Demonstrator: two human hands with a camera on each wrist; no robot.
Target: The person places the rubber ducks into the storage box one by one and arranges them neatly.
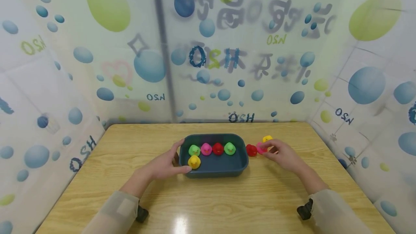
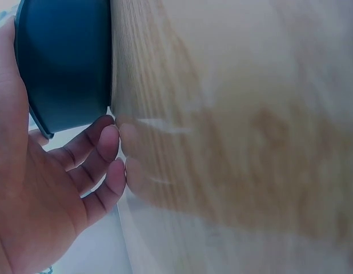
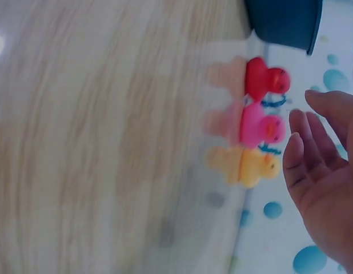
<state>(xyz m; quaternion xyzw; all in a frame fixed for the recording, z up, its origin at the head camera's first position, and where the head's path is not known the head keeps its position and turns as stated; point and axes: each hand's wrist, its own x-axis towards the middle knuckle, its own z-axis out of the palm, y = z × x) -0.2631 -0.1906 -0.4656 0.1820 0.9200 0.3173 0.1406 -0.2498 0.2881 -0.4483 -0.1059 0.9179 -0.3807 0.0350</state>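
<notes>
A dark blue plastic tub [image 1: 214,173] stands on the wooden table, with two green ducks, a pink duck [image 1: 206,149], a red duck [image 1: 218,149] and a yellow duck [image 1: 194,162] inside. My left hand [image 1: 164,163] holds the tub's left end, thumb over the near corner and index finger at the far one. In the left wrist view its other fingers [image 2: 111,180] bend beside the tub's wall, tips at the tabletop. My right hand [image 1: 282,154] hovers, fingers slightly bent and holding nothing, by another pink duck [image 3: 261,125], which it partly covers in the head view.
Right of the tub, another red duck [image 3: 265,80], that pink duck and another yellow duck [image 3: 257,167] stand in a row on the table [image 1: 227,205]. A patterned curtain [image 1: 208,93] with blue and green dots hangs behind the table and along both sides.
</notes>
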